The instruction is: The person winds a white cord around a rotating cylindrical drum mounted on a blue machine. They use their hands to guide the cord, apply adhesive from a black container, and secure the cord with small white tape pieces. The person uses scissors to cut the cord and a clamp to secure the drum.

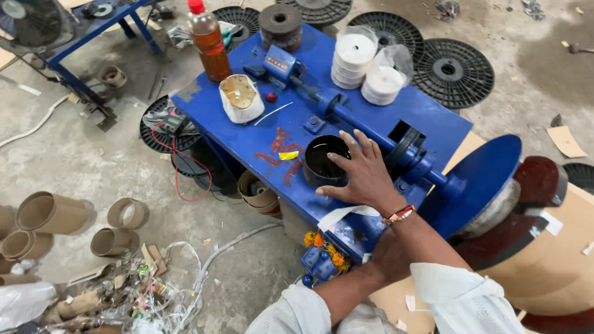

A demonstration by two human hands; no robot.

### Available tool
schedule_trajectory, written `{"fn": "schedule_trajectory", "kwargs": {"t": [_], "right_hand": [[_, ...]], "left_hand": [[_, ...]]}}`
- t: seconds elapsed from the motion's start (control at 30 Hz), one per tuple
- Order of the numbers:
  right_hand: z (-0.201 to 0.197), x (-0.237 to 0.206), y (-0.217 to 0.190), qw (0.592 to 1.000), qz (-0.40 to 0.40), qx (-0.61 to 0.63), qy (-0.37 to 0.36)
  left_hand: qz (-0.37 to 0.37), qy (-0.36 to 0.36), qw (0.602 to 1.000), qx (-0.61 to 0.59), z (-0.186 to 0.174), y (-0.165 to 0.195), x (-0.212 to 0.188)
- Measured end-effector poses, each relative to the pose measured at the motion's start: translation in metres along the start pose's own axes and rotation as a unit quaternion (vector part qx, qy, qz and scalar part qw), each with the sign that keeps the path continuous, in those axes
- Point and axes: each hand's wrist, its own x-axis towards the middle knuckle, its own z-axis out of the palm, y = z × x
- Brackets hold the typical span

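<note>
My right hand [365, 176] has its fingers [354, 143] spread, laid over the right rim of the black cup [323, 162], thumb low beside its near wall, not clamped round it. Cup stands upright on the blue tabletop [266, 133], just left of the blue shaft [362, 124], near a yellow scrap [288, 155]. My left hand [387, 253] is mostly hidden under the right forearm at the tabletop's near edge; can't tell its fingers. Farther back: white bowl [240, 98], bottle of orange liquid [208, 42], two stacks of white tape rolls [369, 65]. Cardboard tubes [52, 213] on the floor [80, 154], left.
</note>
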Motion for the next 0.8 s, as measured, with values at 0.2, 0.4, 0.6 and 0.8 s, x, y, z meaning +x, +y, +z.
{"fn": "schedule_trajectory", "kwargs": {"t": [0.2,0.4,0.6,0.8], "right_hand": [[0.027,0.027,-0.002,0.985,0.051,-0.051,-0.157],[0.023,0.017,0.016,0.967,0.080,0.240,-0.028],[0.031,0.003,0.020,0.979,0.055,0.184,-0.065],[0.029,0.005,0.013,0.975,0.120,0.172,-0.074]], "left_hand": [[-0.022,-0.020,0.998,-0.052,-0.019,-0.014,0.001],[-0.017,-0.006,0.998,-0.053,-0.022,-0.008,0.011],[-0.014,-0.005,0.999,-0.046,-0.022,-0.002,0.009],[-0.012,-0.028,0.999,0.036,-0.030,0.003,0.011]]}}
